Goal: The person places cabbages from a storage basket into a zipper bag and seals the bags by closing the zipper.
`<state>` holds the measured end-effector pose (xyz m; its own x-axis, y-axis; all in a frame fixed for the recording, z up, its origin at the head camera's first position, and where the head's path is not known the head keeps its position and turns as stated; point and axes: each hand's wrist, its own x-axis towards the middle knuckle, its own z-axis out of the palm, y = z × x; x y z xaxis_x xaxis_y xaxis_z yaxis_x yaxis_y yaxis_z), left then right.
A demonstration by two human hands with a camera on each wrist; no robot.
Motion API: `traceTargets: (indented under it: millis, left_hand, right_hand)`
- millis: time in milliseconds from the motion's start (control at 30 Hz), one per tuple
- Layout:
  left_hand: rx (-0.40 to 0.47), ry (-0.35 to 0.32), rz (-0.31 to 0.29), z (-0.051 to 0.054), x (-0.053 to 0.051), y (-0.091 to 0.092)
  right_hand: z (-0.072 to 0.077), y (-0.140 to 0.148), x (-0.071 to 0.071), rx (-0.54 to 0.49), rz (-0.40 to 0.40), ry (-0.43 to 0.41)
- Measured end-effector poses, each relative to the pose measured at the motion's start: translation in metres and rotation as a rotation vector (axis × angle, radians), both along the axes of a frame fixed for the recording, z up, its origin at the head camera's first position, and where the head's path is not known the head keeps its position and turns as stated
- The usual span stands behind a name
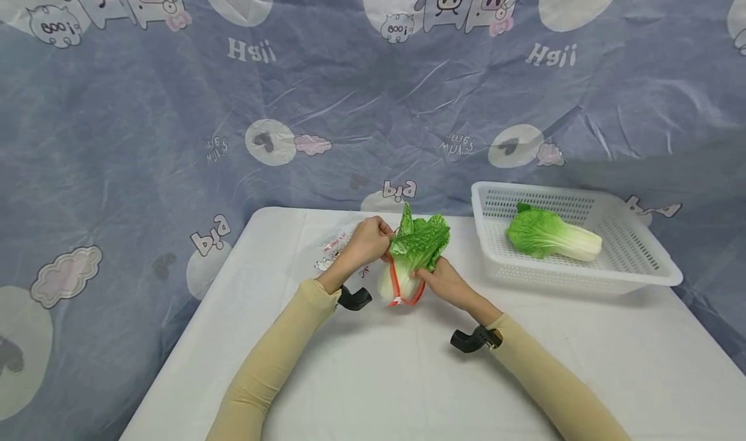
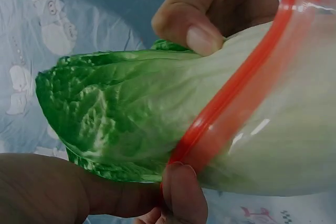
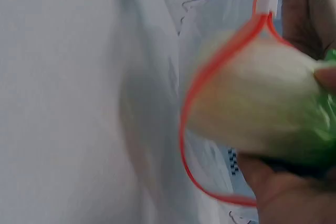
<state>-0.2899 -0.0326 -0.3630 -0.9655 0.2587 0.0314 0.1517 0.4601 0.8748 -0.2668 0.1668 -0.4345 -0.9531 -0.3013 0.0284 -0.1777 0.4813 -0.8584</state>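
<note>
A Chinese cabbage point(image 1: 421, 243) with green leaves and a pale base is partly inside a clear zip bag point(image 1: 338, 247) with a red zip edge and white slider. Its base lies in the bag's mouth, and its leaves stick out on the far side. My left hand point(image 1: 368, 241) pinches the red zip edge point(image 2: 226, 103) between thumb and finger beside the leaves. My right hand point(image 1: 445, 280) grips the cabbage from the right, thumb on its pale stalk. The left wrist view shows that thumb point(image 2: 202, 39) pressed there; its other fingers are mostly hidden.
A white perforated basket point(image 1: 583, 276) stands at the table's back right, with another Chinese cabbage point(image 1: 550, 234) lying in it. A patterned blue-grey cloth point(image 1: 350, 104) hangs behind the white table point(image 1: 384, 376). Each wrist wears a black camera mount point(image 1: 354, 298).
</note>
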Motion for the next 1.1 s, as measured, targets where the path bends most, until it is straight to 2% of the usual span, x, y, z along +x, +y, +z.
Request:
traceTargets:
  millis: [100,233,367,433,533,633,733,833,933,1033,1100]
  left_hand:
    - [-0.037,0.038,0.017,0.001,0.001,0.001]
    - [-0.066,0.096,0.048,0.000,0.004,0.004]
    - [-0.077,0.155,0.070,0.000,0.006,0.007]
    - [-0.084,0.165,0.068,0.001,0.007,0.008]
    - [-0.095,0.147,0.045,0.004,0.011,0.008]
    - [-0.129,0.138,0.004,0.010,0.018,0.009]
    - [-0.180,0.149,-0.068,0.011,0.028,0.015]
    - [-0.226,0.178,-0.115,0.005,0.035,0.024]
    - [-0.230,0.194,-0.151,0.001,0.038,0.030]
    - [-0.208,0.210,-0.152,0.002,0.039,0.032]
    - [-0.197,0.223,-0.128,0.003,0.038,0.032]
  right_hand:
    - [-0.006,0.003,-0.002,-0.008,0.113,-0.030]
    - [-0.013,0.007,-0.006,-0.026,0.214,-0.034]
    - [-0.014,0.008,-0.009,-0.011,0.280,-0.015]
    - [-0.012,0.007,-0.010,0.038,0.278,-0.015]
    - [-0.009,0.002,-0.011,0.140,0.224,0.012]
    - [-0.007,-0.005,-0.013,0.231,0.104,0.038]
    - [-0.013,-0.012,-0.016,0.244,-0.031,0.013]
    - [-0.020,-0.019,-0.017,0.222,-0.153,-0.022]
    - [-0.022,-0.023,-0.017,0.259,-0.177,0.061]
    - [-0.022,-0.025,-0.017,0.310,-0.148,0.172]
    - [-0.021,-0.024,-0.017,0.328,-0.138,0.201]
